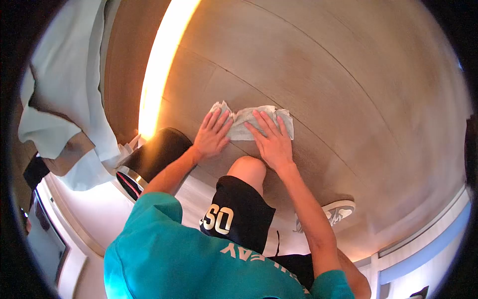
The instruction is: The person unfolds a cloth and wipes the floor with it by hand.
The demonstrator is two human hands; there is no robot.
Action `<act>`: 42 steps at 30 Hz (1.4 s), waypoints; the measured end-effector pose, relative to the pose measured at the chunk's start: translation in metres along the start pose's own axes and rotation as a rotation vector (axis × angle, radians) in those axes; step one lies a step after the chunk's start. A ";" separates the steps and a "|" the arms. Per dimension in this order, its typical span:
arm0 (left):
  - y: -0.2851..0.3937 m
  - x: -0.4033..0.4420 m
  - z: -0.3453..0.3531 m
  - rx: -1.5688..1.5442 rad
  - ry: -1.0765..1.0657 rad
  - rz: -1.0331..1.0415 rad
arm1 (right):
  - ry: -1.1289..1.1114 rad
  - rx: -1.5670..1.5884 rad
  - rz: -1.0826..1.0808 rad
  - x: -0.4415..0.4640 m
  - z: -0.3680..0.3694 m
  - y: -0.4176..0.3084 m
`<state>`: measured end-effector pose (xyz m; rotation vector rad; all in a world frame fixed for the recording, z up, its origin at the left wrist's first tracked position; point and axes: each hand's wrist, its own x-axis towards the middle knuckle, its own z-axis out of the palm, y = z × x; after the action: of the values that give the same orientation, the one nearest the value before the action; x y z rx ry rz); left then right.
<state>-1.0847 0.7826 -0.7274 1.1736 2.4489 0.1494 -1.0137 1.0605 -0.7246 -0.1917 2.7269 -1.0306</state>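
Note:
A crumpled whitish wipe [254, 124] lies spread on the wood-plank floor [318, 74], looking like thin cloth or tissue. My left hand [213, 135] rests flat over its left end, with the fingers slightly apart. On the middle and right part of the wipe lies my right hand [273, 142], palm down and fingers spread. Both hands press on the wipe from above, and neither is closed round it. The part of the wipe beneath my palms and fingers is hidden.
A black cylindrical bin [158, 152] with a shiny rim stands beside my left forearm. White bedding [69, 55] hangs at the left, near a bright light strip [162, 65]. My knee [248, 172] is close behind the wipe; my grey shoe [338, 212] is at the right.

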 end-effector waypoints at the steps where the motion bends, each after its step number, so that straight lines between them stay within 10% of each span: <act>1: -0.008 0.014 -0.008 0.009 0.005 0.017 | 0.000 -0.001 0.007 0.006 -0.003 0.001; 12: -0.166 0.203 -0.105 0.074 0.397 0.020 | 0.150 -0.336 -0.105 0.246 -0.063 0.055; 27: 0.004 0.000 0.011 -0.138 0.269 -0.634 | -0.104 -0.071 -0.185 0.102 0.014 -0.030; 42: -0.024 0.225 -0.036 0.025 0.574 -0.561 | 0.120 -0.581 -0.120 0.210 -0.070 0.093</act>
<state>-1.2421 0.9427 -0.7736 0.4377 3.1831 0.3216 -1.2383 1.1324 -0.7684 -0.3987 3.0851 -0.2478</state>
